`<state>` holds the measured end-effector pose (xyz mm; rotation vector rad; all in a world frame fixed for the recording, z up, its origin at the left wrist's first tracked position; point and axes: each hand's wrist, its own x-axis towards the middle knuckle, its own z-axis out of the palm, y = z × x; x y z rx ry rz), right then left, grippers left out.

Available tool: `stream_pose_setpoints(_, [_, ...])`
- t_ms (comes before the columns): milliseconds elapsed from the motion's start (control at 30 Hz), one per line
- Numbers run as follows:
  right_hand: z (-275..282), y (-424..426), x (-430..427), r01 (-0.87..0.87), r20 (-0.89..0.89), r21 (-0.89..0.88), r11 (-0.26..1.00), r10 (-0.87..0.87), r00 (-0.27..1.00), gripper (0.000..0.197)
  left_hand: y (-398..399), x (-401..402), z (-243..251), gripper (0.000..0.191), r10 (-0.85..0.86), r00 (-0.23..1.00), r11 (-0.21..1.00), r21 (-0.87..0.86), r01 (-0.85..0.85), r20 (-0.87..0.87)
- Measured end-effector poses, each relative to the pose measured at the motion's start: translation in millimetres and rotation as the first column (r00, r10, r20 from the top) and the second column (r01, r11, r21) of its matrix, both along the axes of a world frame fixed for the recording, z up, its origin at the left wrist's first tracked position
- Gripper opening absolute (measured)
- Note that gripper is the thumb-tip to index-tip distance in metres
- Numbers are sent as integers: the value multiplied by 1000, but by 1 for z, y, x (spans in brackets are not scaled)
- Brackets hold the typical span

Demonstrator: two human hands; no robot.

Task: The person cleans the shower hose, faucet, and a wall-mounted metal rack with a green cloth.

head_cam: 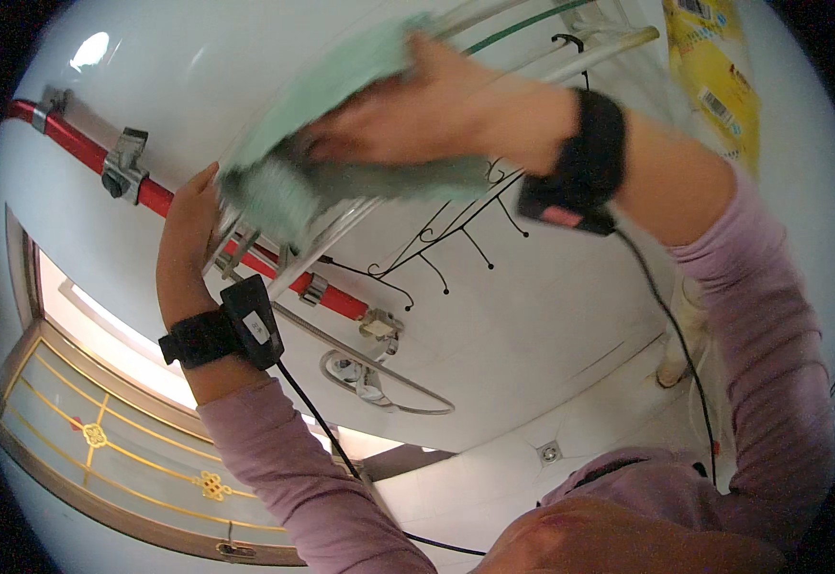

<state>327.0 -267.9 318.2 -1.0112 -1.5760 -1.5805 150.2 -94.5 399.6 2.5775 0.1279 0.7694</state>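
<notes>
My right hand, blurred by motion, is raised at the top centre and grips a pale green cloth. The cloth hangs around its fingers and over a rack with light-coloured bars. My left hand is raised at the rack's left end. Its fingers are partly hidden by the rack and the cloth, so I cannot tell whether they close on a bar. Each wrist wears a black strap with a small cabled box.
A red pipe with metal clamps runs along the white wall. Below the rack are a black wire hook rack and a shower hose. A yellow package hangs at upper right. A framed glass door stands lower left; a drain is in the floor.
</notes>
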Motion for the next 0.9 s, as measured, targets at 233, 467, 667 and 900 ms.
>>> stream_pose_setpoints(233, [3, -149, 56, 445, -213, -367, 817, -539, 815, 40, 8, 6, 0, 54, 247, 961, 926, 262, -273, 127])
stream_pose_setpoints(467, [-39, -209, 149, 719, -356, -343, 605, -792, 497, 37, 9, 4, 1, 52, 236, 969, 920, 304, -248, 74])
stream_pose_setpoints(667, [-54, -125, 83, 590, -136, -254, 766, -632, 763, 40, 56, 8, -4, 42, -157, 975, 758, 652, 17, 157])
stream_pose_setpoints(900, [-51, -42, 23, 444, 5, -225, 867, -455, 891, 39, 16, 8, 5, 36, 190, 971, 640, 732, -235, 145])
